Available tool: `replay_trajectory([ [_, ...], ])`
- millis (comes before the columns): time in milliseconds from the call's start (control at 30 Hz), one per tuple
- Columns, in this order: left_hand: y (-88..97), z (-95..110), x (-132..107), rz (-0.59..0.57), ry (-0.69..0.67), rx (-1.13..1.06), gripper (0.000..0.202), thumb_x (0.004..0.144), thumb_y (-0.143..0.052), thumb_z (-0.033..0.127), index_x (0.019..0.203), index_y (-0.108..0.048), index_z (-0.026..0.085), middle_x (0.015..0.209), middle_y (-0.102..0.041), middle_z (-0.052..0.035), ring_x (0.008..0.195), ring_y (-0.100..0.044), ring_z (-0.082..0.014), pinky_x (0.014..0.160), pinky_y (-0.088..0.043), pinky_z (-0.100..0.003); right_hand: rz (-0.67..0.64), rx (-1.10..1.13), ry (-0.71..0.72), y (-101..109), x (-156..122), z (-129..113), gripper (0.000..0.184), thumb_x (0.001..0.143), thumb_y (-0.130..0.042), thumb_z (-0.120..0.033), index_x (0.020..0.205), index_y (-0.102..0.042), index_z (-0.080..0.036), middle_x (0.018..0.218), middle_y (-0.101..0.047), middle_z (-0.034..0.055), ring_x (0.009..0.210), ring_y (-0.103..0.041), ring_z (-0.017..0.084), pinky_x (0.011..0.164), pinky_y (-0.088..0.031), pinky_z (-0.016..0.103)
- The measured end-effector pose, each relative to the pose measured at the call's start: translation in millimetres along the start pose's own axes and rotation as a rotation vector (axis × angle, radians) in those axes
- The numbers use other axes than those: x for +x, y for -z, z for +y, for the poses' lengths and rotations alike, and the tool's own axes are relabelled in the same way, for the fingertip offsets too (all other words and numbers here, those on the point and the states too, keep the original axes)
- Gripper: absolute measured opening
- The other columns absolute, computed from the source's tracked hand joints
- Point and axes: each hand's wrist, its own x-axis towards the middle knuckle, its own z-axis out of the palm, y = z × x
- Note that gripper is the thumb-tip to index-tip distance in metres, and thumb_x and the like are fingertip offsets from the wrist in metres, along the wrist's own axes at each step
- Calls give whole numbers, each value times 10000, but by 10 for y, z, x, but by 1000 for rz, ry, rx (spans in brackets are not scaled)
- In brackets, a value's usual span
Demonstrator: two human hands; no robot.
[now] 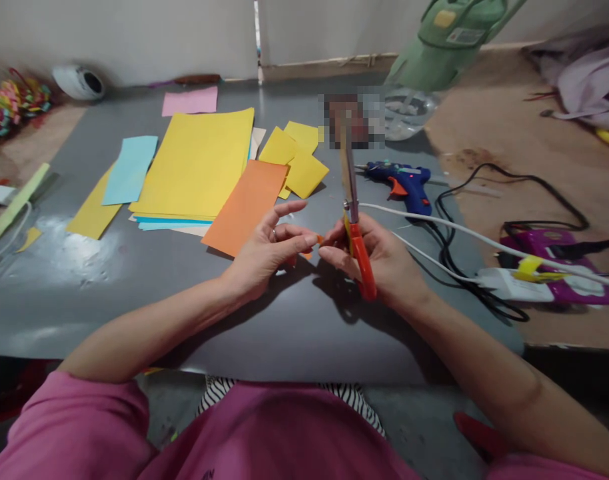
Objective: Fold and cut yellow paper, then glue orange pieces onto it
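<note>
My left hand (279,247) pinches a small orange paper piece (308,254) between thumb and fingers; most of it is hidden. Close beside it, my right hand (379,257) is closed on a pair of scissors (363,260) with red handles, the blades pointing up and away from me. The thumb and forefinger of that hand also come together at the orange piece's right end. Just behind my left hand lies a larger orange sheet (249,207), partly over a stack of yellow sheets (199,160). Small yellow paper squares (307,175) overlap beside it.
A blue glue gun (407,183) lies to the right, its cables running to a purple power strip (564,260). Behind it stands a green-and-clear bottle (419,80). Light blue (129,170) and pink paper (189,101) lie left and back. A white roll (78,81) sits far left.
</note>
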Motion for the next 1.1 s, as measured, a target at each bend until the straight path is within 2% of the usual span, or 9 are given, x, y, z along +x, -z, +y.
replay_trajectory([
  [100,-6,-37,-12,-1,-87,51,582,766,-804,252,1286,-545,283,806,-699,55,679,-611,-90,622,-450,-219,1,42,7,-18,-2,22,393,726,-791,-488,864,-517,-241,742,-557,-46,578,-444,97,521,-372,261],
  [233,-15,-61,-33,-11,-176,140,565,781,-800,279,1292,-558,282,838,-698,37,758,-634,-117,694,-480,-241,18,54,3,-15,6,17,363,744,-770,-474,856,-513,-243,762,-555,-42,584,-449,99,516,-376,260],
  [467,-20,-52,-43,-47,-106,151,504,800,-764,267,1260,-557,259,810,-652,41,653,-575,-88,611,-463,-224,70,-5,41,9,15,-4,323,752,-753,-421,833,-491,-251,808,-579,-27,630,-490,119,566,-410,277],
  [600,-6,-31,-61,-69,-80,205,315,815,-752,310,1088,-630,213,892,-670,-2,732,-621,-104,609,-454,-222,59,-1,39,28,11,24,327,735,-776,-415,825,-510,-249,807,-577,-26,630,-473,117,572,-408,273],
  [667,-4,-21,-71,-83,-46,263,222,825,-743,345,946,-649,185,840,-664,-8,687,-594,-96,571,-422,-217,43,15,43,28,7,35,335,722,-790,-419,827,-521,-247,801,-573,-24,646,-479,122,581,-410,272],
  [767,-9,-15,-73,-93,-24,315,202,832,-730,350,813,-633,174,715,-610,19,596,-510,-74,529,-371,-218,28,18,33,19,-7,23,349,713,-800,-436,826,-529,-246,802,-574,-18,656,-489,127,586,-417,277],
  [867,-7,-16,-57,-100,-21,313,196,843,-713,337,785,-613,179,697,-577,34,576,-480,-65,525,-367,-217,21,-15,18,37,-24,-11,373,704,-805,-466,822,-526,-247,782,-573,-20,639,-486,126,571,-412,279],
  [1000,24,24,-16,-62,-57,223,172,855,-692,316,801,-596,183,732,-605,29,585,-497,-59,534,-377,-206,-39,-158,-17,164,-11,-43,439,693,-774,-571,872,-532,-251,725,-570,-24,604,-485,143,534,-382,291],
  [1100,67,96,14,26,-140,164,143,832,-690,261,783,-584,177,810,-653,13,670,-565,-68,593,-424,-198,-97,-451,-46,272,24,-79,481,661,-746,-635,850,-538,-246,709,-595,-3,595,-501,171,526,-370,310],
])
